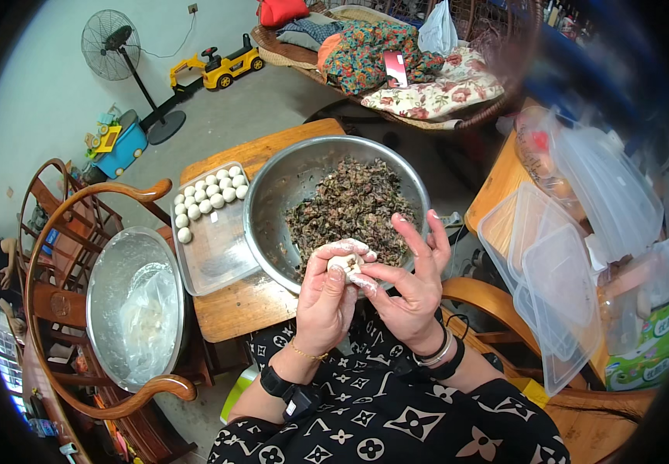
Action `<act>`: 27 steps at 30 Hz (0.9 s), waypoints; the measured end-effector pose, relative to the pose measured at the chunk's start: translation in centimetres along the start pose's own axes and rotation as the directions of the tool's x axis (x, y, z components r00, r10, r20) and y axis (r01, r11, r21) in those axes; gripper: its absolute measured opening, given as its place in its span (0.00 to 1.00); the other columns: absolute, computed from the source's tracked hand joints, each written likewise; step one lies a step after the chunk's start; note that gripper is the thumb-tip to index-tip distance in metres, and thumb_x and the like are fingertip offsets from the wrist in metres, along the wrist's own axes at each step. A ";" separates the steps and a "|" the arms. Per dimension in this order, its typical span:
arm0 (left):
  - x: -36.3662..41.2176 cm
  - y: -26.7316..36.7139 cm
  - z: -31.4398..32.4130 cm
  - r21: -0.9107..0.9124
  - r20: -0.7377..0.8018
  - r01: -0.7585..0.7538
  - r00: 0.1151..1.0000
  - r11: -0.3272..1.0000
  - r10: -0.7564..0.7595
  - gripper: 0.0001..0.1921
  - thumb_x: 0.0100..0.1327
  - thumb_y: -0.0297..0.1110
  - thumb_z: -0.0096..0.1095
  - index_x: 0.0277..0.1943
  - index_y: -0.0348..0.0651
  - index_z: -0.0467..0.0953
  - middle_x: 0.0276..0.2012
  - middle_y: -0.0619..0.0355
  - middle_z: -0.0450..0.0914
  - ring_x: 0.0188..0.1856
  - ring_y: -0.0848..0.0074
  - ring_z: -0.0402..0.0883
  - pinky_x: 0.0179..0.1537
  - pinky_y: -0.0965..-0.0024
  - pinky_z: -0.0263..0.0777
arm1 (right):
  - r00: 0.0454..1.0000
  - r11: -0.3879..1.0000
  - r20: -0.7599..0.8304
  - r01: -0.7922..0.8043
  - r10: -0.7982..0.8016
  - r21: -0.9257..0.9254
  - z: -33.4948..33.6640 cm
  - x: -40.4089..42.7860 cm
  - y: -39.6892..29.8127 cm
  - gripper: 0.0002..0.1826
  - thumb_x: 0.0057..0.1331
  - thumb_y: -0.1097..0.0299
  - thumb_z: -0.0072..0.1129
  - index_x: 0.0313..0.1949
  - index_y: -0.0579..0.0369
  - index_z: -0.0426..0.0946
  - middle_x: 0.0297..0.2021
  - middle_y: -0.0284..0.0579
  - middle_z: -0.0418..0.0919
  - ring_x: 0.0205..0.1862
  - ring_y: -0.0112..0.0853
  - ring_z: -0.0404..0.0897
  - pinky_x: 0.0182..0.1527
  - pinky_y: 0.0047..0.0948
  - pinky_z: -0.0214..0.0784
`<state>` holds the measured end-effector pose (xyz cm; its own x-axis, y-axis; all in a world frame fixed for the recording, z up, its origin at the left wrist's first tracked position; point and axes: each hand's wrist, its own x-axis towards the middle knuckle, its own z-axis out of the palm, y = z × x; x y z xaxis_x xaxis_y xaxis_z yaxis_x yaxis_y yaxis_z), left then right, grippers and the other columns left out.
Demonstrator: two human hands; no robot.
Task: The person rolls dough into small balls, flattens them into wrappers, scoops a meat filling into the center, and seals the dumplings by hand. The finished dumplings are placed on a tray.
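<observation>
A small piece of white dough point(343, 264), with a bit of dark filling at its opening, rests in the curled fingers of my left hand point(328, 284). The thumb and forefinger of my right hand point(410, 284) pinch its right edge, while other fingers of that hand stand spread. White flour coats the fingertips. Just beyond my hands, a large steel bowl point(265, 214) holds chopped meat-and-greens filling point(349, 203). To its left lies a clear plastic tray point(218, 269) with several round white dough balls point(217, 200) in rows at its far side.
Beneath the bowl and tray is a wooden table point(241, 316). At left, a floury metal basin point(99, 301) with a plastic bag sits on a wooden armchair point(157, 191). Clear plastic lids point(561, 290) lie at right. A phone point(395, 69) rests on cushions ahead. A person point(1, 267) is far left.
</observation>
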<state>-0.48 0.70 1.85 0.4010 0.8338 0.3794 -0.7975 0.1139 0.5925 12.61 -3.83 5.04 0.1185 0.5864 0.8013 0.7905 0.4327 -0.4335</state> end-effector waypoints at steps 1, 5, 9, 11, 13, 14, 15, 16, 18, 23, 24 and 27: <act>-0.1 0.0 -0.1 -0.002 -0.008 0.001 1.000 1.000 -0.001 0.14 0.80 0.36 0.50 0.61 0.39 0.67 0.60 0.49 0.72 0.62 0.65 0.75 0.63 0.63 0.72 | 1.000 1.000 0.006 0.009 -0.009 0.006 0.0 0.0 0.0 0.16 0.49 0.74 0.78 0.39 0.46 0.89 0.66 0.49 0.74 0.75 0.58 0.56 0.73 0.51 0.50; -0.1 -0.1 -0.2 0.029 -0.009 0.003 1.000 1.000 -0.003 0.11 0.80 0.33 0.50 0.58 0.39 0.67 0.59 0.50 0.72 0.60 0.66 0.76 0.62 0.64 0.73 | 0.999 0.999 0.023 0.047 -0.047 0.018 0.1 0.0 0.1 0.16 0.49 0.75 0.77 0.39 0.46 0.89 0.66 0.49 0.74 0.75 0.59 0.55 0.74 0.51 0.49; -0.3 0.2 -0.4 0.022 -0.003 0.046 0.999 0.999 -0.046 0.10 0.80 0.33 0.49 0.58 0.39 0.67 0.58 0.50 0.72 0.58 0.67 0.76 0.61 0.64 0.73 | 0.998 0.999 0.049 0.042 -0.043 0.008 -0.3 0.3 0.2 0.16 0.49 0.75 0.76 0.39 0.46 0.89 0.68 0.50 0.72 0.76 0.58 0.53 0.73 0.53 0.48; -0.4 0.5 -0.3 -0.017 0.008 0.074 0.997 0.997 -0.074 0.11 0.80 0.33 0.50 0.59 0.39 0.66 0.58 0.50 0.72 0.58 0.67 0.77 0.60 0.65 0.73 | 0.997 0.999 0.069 -0.034 0.031 0.040 -0.4 0.6 0.0 0.16 0.50 0.74 0.76 0.40 0.46 0.89 0.70 0.50 0.70 0.76 0.58 0.51 0.73 0.54 0.48; -0.2 0.8 0.3 -0.016 -0.025 0.073 0.997 0.997 -0.073 0.11 0.80 0.32 0.50 0.60 0.40 0.66 0.59 0.51 0.71 0.57 0.68 0.77 0.60 0.65 0.73 | 0.993 0.995 0.100 -0.074 0.067 0.065 -0.5 1.0 0.0 0.17 0.50 0.74 0.76 0.41 0.46 0.90 0.71 0.50 0.69 0.77 0.57 0.50 0.73 0.54 0.47; -0.2 0.9 0.5 -0.018 -0.039 0.073 0.997 0.997 -0.073 0.12 0.80 0.32 0.50 0.60 0.40 0.66 0.59 0.51 0.71 0.57 0.69 0.77 0.60 0.65 0.73 | 0.991 0.995 0.119 -0.076 0.067 0.069 -0.6 1.1 0.1 0.17 0.50 0.74 0.76 0.41 0.45 0.90 0.71 0.50 0.68 0.77 0.57 0.50 0.73 0.54 0.47; -0.2 0.9 0.4 -0.013 -0.035 0.083 0.996 0.996 -0.083 0.12 0.80 0.31 0.50 0.61 0.40 0.66 0.59 0.51 0.71 0.57 0.69 0.77 0.60 0.66 0.73 | 0.988 0.994 0.137 -0.078 0.067 0.074 -0.7 1.2 0.2 0.17 0.50 0.74 0.76 0.42 0.45 0.90 0.72 0.50 0.67 0.78 0.57 0.49 0.73 0.54 0.47; -0.2 0.9 0.2 -0.008 -0.031 0.093 0.995 0.996 -0.093 0.12 0.80 0.31 0.49 0.61 0.40 0.66 0.59 0.51 0.71 0.58 0.69 0.77 0.60 0.66 0.73 | 0.988 0.994 0.140 -0.072 0.060 0.079 -0.7 1.2 0.3 0.18 0.50 0.74 0.76 0.42 0.44 0.90 0.72 0.50 0.67 0.78 0.56 0.49 0.73 0.54 0.46; -0.2 0.8 -0.1 0.002 -0.028 0.104 0.994 0.995 -0.104 0.12 0.79 0.30 0.49 0.61 0.40 0.66 0.59 0.51 0.71 0.58 0.70 0.76 0.61 0.66 0.73 | 0.988 0.994 0.149 -0.061 0.046 0.093 -0.6 1.2 0.4 0.18 0.50 0.74 0.76 0.42 0.43 0.90 0.72 0.49 0.68 0.78 0.56 0.49 0.73 0.54 0.46; -0.1 0.6 -0.6 0.029 0.028 0.098 0.995 0.995 -0.099 0.11 0.80 0.30 0.48 0.60 0.40 0.66 0.59 0.51 0.71 0.61 0.71 0.75 0.62 0.65 0.71 | 0.992 0.994 0.126 -0.041 0.028 0.098 -0.3 1.0 0.7 0.14 0.51 0.70 0.77 0.38 0.40 0.91 0.71 0.51 0.69 0.79 0.55 0.48 0.75 0.53 0.43; -0.1 0.7 -0.6 0.017 0.033 0.110 0.993 0.994 -0.111 0.12 0.80 0.31 0.47 0.60 0.39 0.66 0.59 0.51 0.71 0.61 0.70 0.74 0.63 0.64 0.71 | 0.992 0.995 0.122 -0.032 0.020 0.094 -0.4 1.0 0.8 0.14 0.51 0.71 0.77 0.38 0.40 0.91 0.71 0.51 0.69 0.79 0.55 0.48 0.75 0.53 0.43; 0.0 0.8 -0.4 -0.001 0.044 0.130 0.991 0.992 -0.130 0.14 0.81 0.37 0.45 0.60 0.38 0.66 0.59 0.50 0.71 0.61 0.69 0.74 0.65 0.63 0.69 | 0.996 0.994 0.090 -0.009 0.000 0.105 -0.4 1.2 0.7 0.17 0.49 0.76 0.76 0.39 0.40 0.91 0.69 0.48 0.71 0.77 0.56 0.51 0.75 0.53 0.44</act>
<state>-1.32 0.99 2.00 0.5205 0.7874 0.3301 -0.7391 0.2219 0.6360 13.58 -3.12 5.83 0.0637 0.6457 0.7610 0.7216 0.4970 -0.4820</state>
